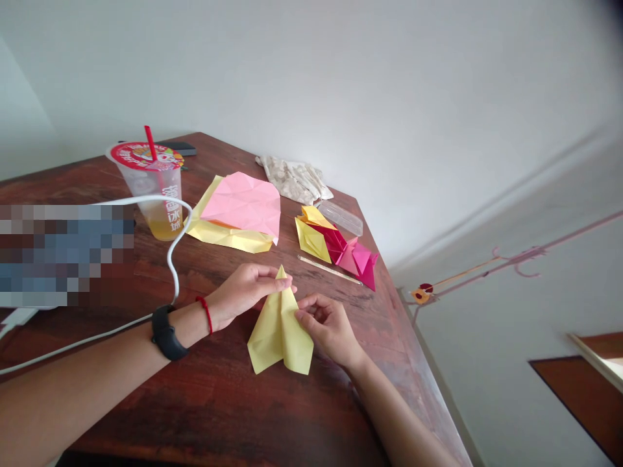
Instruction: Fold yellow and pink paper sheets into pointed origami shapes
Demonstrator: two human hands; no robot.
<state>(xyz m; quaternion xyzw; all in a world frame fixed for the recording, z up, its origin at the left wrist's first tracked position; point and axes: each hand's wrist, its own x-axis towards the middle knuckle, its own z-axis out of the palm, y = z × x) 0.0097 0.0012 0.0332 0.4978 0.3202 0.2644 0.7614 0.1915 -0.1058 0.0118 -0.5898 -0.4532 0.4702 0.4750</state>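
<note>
pinching: your left hand (246, 292), fingers together on the tip of one yellow fold (277, 337)
touching: your right hand (327, 327), fingers curled against its side
room: bare wood, then table edge (403, 310), past your right hand

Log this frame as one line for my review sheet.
Left hand: pinches yellow folded paper tip | Right hand: fingers touching its edge | Nearby: pink paper

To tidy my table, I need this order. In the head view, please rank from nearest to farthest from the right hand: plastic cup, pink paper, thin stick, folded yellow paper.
From the right hand:
1. Folded yellow paper: touching the fingers, left of the hand.
2. Thin stick: just ahead of the hand.
3. Pink paper: ahead and to the left.
4. Plastic cup: farther left, near the table's back.
</note>
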